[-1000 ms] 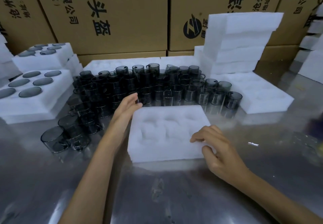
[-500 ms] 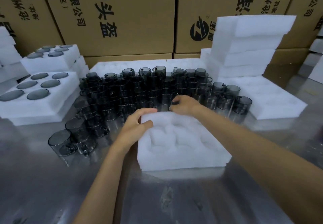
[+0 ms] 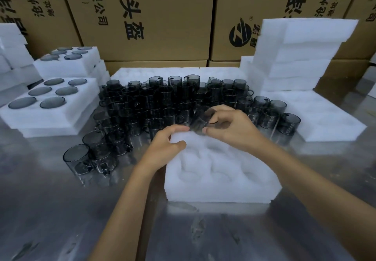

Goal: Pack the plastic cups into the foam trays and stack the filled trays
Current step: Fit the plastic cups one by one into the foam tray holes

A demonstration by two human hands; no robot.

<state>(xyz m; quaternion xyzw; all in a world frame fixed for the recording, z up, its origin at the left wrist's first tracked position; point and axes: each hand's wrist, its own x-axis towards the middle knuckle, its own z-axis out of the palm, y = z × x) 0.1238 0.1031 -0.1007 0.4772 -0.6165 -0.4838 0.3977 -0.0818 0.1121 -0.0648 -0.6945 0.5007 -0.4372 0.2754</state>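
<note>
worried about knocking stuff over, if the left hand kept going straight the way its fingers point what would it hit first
Probably the smoky cup held by the right hand; the left hand points up-right along the foam tray edge. Depth unclear.

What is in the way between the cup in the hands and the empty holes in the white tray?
Nothing visible is. The right hand holds the smoky cup at the far edge of the foam tray. The tray's pockets below look empty. The left hand grips the far left corner, off to the side.
</note>
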